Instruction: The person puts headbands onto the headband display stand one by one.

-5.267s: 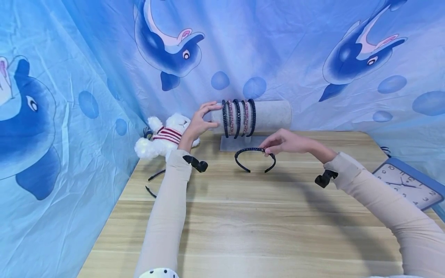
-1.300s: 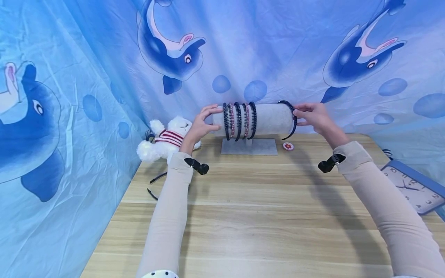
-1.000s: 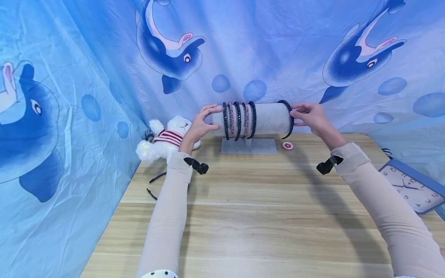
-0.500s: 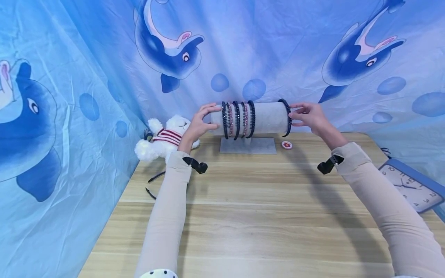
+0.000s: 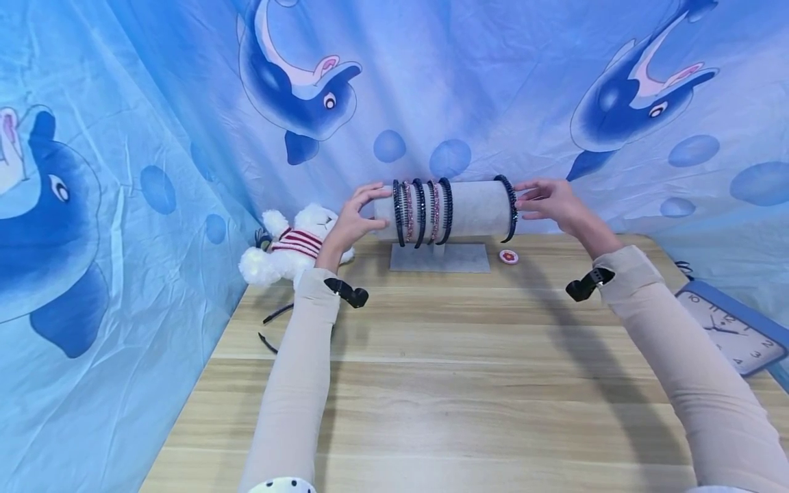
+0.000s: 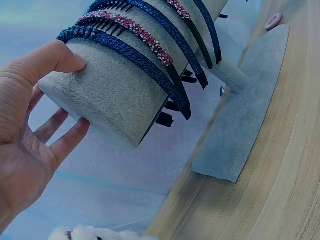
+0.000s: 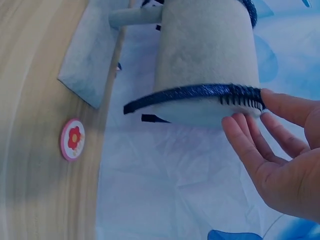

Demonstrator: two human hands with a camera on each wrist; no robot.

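Observation:
A grey velvet display stand (image 5: 477,207) with a horizontal roll stands at the table's back. My left hand (image 5: 349,222) grips the roll's left end, its digits spread between the roll's surface (image 6: 107,82) and end face. Several black and pink-beaded headbands (image 5: 436,212) sit side by side on the roll's left half. A dark beaded headband (image 5: 511,209) with comb teeth lies over the right end. My right hand (image 5: 555,204) is at that headband (image 7: 195,91). One fingertip touches its edge, while the other fairly straight fingers (image 7: 243,142) lie by the end face.
A round flower badge (image 5: 508,257) lies right of the stand's base. A white plush toy (image 5: 296,243) in a striped top is at the back left, with a dark headband (image 5: 277,313) partly behind my left sleeve. A blue-framed clock (image 5: 733,329) stands on the right.
Earlier my right hand held the dark headband above the table before the stand; it went round the roll's right end and slid slightly left. Lately the right hand shifted slightly right. The left hand stayed.

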